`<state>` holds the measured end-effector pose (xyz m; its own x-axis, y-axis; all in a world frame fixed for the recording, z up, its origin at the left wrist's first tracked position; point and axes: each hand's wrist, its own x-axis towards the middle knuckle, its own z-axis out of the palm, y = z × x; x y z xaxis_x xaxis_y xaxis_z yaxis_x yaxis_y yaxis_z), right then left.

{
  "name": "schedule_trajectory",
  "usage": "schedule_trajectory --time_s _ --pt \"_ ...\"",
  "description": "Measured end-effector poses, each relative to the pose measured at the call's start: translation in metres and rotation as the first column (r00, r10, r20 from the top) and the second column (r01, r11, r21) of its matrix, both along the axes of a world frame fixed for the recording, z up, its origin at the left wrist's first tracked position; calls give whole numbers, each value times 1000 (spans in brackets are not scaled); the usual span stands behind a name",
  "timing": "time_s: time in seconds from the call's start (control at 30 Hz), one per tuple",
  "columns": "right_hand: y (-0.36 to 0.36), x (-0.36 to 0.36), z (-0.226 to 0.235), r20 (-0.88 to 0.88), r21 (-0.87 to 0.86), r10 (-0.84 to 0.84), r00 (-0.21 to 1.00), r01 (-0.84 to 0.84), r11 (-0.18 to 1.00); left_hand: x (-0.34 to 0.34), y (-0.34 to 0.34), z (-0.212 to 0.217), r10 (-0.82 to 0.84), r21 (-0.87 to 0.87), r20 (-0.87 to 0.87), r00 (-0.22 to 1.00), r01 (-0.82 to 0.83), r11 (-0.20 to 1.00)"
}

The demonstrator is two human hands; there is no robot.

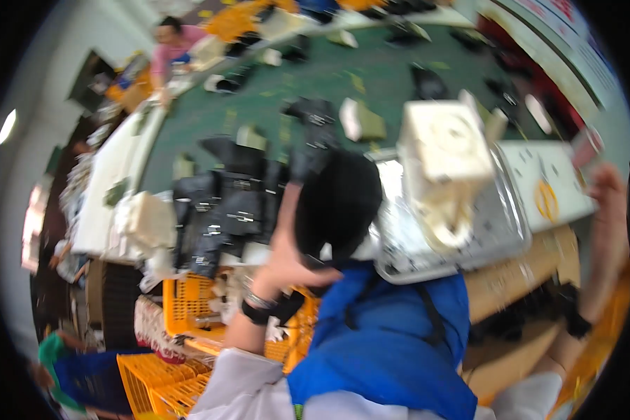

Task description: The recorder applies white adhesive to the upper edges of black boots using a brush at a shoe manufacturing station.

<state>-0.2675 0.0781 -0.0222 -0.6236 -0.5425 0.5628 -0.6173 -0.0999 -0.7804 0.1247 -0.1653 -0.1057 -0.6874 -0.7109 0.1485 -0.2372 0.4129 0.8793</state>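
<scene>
My left hand (287,255) is wrapped round a black boot (339,206) and holds it up in front of my blue apron (385,343). The boot's dark opening faces me, and its lower part is smeared by motion. Far to the right, my right hand (607,192) is raised beside a pinkish cup-like container (586,145). Its fingers are blurred, and I cannot make out whether they touch the container. Between my hands stands a white machine-like block (446,143) on a metal tray (507,231).
Black buckled boots (234,210) lie on the green conveyor belt (259,98), left of the held boot. Yellow-handled scissors (546,199) rest on a white board (521,164). Orange baskets (189,304) stand low at left. A person in pink (178,52) works across the belt.
</scene>
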Motion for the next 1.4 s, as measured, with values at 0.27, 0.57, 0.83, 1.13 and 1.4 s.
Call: schedule_trajectory --time_s 0.27,0.57,0.83,1.13,1.4 --pt "-20 32 -132 220 534 -14 975 -109 839 -25 -48 -39 -204 666 -303 931 360 654" --pt "-93 62 -139 -144 556 111 983 -12 831 -4 -66 -30 -280 559 62 958 199 805" --pt "-92 55 -143 96 401 36 995 -71 913 15 -62 -59 -225 714 -258 940 342 611" --pt "-68 60 -135 74 424 -10 997 -23 905 -6 -52 -73 -503 827 -227 834 437 352" --pt "-67 51 -117 -67 488 5 998 28 872 -38 -66 -61 -378 724 -553 742 653 221"
